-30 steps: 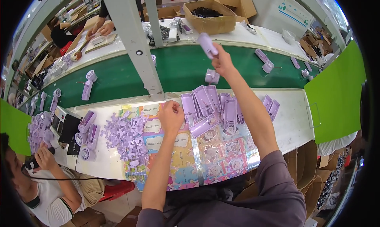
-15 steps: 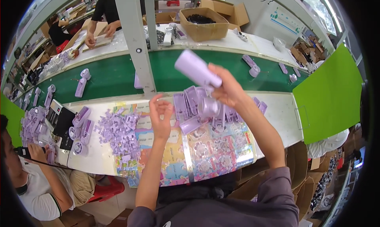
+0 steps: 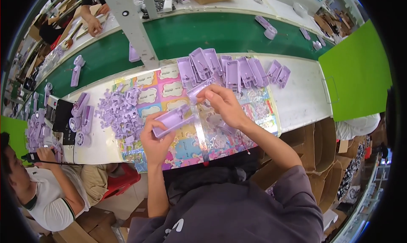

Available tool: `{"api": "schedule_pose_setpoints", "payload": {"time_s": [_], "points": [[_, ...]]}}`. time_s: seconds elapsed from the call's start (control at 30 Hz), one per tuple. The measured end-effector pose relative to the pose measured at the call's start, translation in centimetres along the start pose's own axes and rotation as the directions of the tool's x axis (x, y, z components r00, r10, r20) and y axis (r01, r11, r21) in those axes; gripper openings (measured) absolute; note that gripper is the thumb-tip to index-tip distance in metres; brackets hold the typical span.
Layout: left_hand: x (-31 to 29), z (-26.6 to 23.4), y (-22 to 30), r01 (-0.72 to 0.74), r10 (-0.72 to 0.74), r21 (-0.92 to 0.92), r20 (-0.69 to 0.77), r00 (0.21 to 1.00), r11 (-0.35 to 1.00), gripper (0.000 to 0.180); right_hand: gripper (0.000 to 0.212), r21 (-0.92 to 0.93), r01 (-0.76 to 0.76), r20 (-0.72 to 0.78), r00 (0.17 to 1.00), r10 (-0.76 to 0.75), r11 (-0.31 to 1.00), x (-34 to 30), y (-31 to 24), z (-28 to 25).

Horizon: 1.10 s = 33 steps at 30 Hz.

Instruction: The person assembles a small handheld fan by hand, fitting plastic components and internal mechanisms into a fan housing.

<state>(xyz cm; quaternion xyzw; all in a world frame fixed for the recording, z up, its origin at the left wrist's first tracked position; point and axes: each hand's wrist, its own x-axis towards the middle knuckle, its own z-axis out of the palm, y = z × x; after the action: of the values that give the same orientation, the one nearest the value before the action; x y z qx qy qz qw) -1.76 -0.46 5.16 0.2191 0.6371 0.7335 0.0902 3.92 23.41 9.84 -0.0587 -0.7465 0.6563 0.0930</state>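
Note:
My left hand [image 3: 156, 138] is closed around a lilac half-shell housing [image 3: 173, 122], a long hollow trough with its open side up. My right hand [image 3: 224, 105] hovers just right of it, its fingers curled together. Whatever they grip, if anything, is hidden. Beside those fingertips is another lilac shell [image 3: 198, 91], perhaps touching them. Under my right wrist a rounded lilac part [image 3: 227, 127] shows partly, with a thin dark wire [image 3: 244, 144] near it. Beyond my hands stands a row of similar lilac shells [image 3: 233, 75], some with small wires inside.
Small lilac clips [image 3: 121, 111] lie heaped at left on the colourful printed sheet [image 3: 186, 147]. Further left are lilac fan bodies [image 3: 82, 120] and a black box [image 3: 63, 118]. A green conveyor [image 3: 190, 35] runs behind a grey post [image 3: 129, 24]. A seated person [image 3: 51, 192] works at left.
My right hand has come down from above the conveyor with the raised lilac piece. My left hand, earlier empty and spread, now grips a half-shell. The view has tilted downward.

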Motion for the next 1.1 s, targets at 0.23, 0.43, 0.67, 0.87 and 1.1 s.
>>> {"api": "schedule_pose_setpoints", "payload": {"time_s": [0.23, 0.43, 0.67, 0.87, 1.1], "points": [[-1.7, 0.4, 0.5, -0.212, 0.149, 0.775, 0.153, 0.977, 0.596, 0.052, 0.035, 0.282, 0.069, -0.204, 0.979, -0.010, 0.957, 0.4, 0.0, 3.2], [-3.3, 8.3, 1.1, -0.346, 0.212, 0.604, 0.284, 0.935, 0.718, 0.073, 0.034, 0.500, 0.053, -0.263, 0.960, 0.093, 0.864, 0.9, -0.3, 2.8], [-4.0, 11.2, -2.8, -0.418, 0.250, 0.636, 0.341, 0.906, 0.649, 0.062, 0.022, -0.399, 0.139, -0.056, 0.983, -0.176, 0.906, 0.7, -1.7, 0.4], [-4.7, 8.9, -2.6, -0.447, 0.360, 0.665, 0.276, 0.891, 0.599, 0.064, 0.019, -0.520, 0.557, 0.472, 0.819, -0.325, 0.648, 6.4, -2.6, 8.0], [-4.7, 8.7, -5.2, -0.314, 0.272, 0.550, 0.159, 0.949, 0.774, 0.059, 0.030, -0.519, 0.550, 0.620, 0.769, -0.156, 0.654, 9.7, 2.4, 16.7]]}}
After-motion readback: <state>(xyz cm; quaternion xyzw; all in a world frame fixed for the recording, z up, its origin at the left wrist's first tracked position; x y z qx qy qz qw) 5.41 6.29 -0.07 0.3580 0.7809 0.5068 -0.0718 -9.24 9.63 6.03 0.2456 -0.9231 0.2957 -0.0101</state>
